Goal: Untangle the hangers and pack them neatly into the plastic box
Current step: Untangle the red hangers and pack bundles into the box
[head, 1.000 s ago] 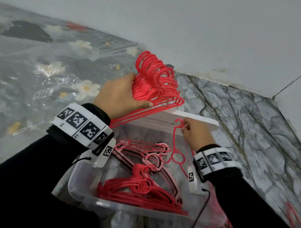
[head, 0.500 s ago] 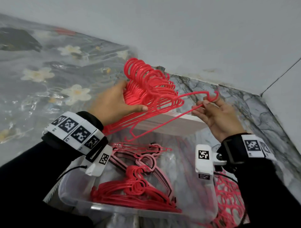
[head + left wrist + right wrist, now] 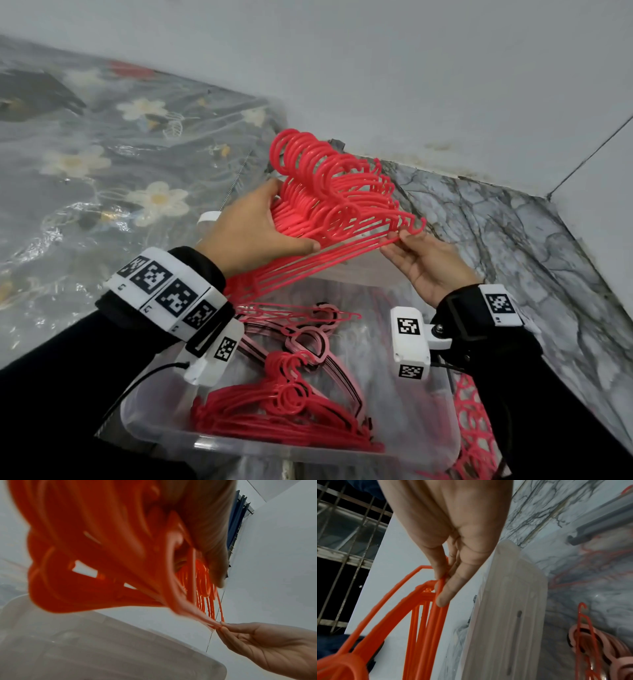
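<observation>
My left hand [image 3: 263,229] grips a thick stack of red hangers [image 3: 329,195] by their necks, held above the clear plastic box [image 3: 442,431]. The hooks fan upward and the arms point right. My right hand [image 3: 421,260] pinches the right end of that stack [image 3: 440,586] between thumb and fingers, palm up. In the left wrist view the red hangers [image 3: 96,555] fill the frame and the right hand [image 3: 267,646] meets their tips. Inside the box lie a red pile [image 3: 284,411] and some pale pink hangers [image 3: 308,339].
The box's white lid [image 3: 363,270] leans behind it, against the marble floor [image 3: 513,246]. A floral sheet under clear plastic [image 3: 102,171] covers the left side. More red hangers [image 3: 476,431] lie on the floor right of the box. A grey wall rises behind.
My right hand lifted a single red hanger from the box side and brought it onto the stack; it now pinches the stack's right end. The left hand kept its grip.
</observation>
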`<state>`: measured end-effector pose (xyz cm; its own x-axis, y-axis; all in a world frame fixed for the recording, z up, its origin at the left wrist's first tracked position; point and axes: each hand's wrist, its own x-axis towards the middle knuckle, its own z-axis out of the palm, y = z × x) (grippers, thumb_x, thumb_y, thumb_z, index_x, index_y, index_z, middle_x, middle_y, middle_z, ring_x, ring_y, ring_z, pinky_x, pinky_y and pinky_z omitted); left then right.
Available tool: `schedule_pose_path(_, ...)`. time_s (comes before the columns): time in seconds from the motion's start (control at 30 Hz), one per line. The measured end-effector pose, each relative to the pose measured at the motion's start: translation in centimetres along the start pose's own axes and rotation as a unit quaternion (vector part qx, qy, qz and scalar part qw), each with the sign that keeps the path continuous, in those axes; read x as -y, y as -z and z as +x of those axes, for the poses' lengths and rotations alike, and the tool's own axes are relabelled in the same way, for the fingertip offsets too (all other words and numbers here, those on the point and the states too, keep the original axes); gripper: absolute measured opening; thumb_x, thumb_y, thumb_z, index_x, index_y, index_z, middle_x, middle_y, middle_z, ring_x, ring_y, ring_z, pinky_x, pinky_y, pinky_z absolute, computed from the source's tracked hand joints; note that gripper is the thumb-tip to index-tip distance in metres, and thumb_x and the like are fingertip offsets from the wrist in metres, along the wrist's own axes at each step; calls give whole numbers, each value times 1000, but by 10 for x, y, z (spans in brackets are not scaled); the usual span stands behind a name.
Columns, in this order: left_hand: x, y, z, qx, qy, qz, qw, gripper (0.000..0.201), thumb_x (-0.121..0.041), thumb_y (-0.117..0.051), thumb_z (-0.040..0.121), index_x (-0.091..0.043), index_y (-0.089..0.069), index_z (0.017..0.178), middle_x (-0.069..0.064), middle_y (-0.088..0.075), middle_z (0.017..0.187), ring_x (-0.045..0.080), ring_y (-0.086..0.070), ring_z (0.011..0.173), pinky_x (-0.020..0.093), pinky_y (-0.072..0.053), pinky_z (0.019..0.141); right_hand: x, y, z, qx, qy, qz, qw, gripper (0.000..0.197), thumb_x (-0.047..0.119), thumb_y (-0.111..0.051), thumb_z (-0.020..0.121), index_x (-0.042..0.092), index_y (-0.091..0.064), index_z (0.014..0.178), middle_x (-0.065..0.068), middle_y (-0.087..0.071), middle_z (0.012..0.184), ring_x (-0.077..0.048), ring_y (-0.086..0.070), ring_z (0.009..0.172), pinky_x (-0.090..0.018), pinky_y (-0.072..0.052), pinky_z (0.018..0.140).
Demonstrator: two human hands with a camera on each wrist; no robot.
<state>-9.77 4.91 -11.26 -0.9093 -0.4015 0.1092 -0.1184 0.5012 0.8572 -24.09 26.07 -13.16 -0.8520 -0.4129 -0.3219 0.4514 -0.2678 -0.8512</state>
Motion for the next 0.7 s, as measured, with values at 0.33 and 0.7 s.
schedule_pose_path(0.33,-9,-5,-13,46,-12,126,991,73,-60,-56,45,-26,-54,110,-9,-68,92,12,-65,85,38,-51,83,-10,-14,-17,27,399,-670,625,87,18,-73,73,3,-26,145,-15,-31,150,-31,-25,141,-44,-22,116)
schedule_pose_path(0.7,-4,-30,-23,154,-93,266,947,47,-49,-51,66,-23,-41,103,-1,-63,89,26,-61,83,36,-48,75,-21,-36,-35,109,395,-767,495,31,0,-54,79,5,-62,108,-14,-65,101,-33,-59,97,-40,-42,88)
